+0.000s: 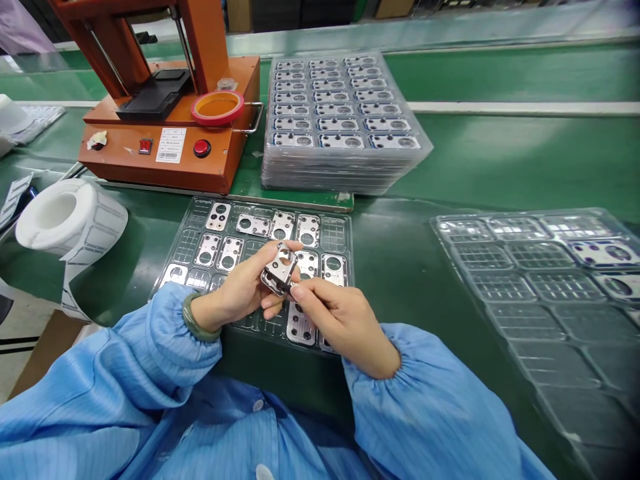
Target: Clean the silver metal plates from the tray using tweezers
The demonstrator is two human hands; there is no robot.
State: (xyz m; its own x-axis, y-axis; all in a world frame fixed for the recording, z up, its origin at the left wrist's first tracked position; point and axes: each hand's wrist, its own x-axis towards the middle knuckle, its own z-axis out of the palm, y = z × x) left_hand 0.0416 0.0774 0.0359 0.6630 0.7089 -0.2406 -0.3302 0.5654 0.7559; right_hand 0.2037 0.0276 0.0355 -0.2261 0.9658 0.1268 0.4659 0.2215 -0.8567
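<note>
My left hand (237,293) is closed around a small silver metal plate (278,265) with round holes, held tilted above a clear plastic tray (186,245). My right hand (345,317) pinches at the plate's lower right corner, where a small dark piece shows between the fingertips; its kind is too small to make out. Below both hands, the tray carries several similar metal plates (231,253) in its compartments, and some compartments hold none. Part of the tray is hidden behind my hands.
An orange press (200,157) with a tape roll (219,121) on it stands at the back left. Beside it rises a stack of filled clear trays (340,167). At left lies a white label roll (37,223); at right, another clear tray (545,287) holds a few plates.
</note>
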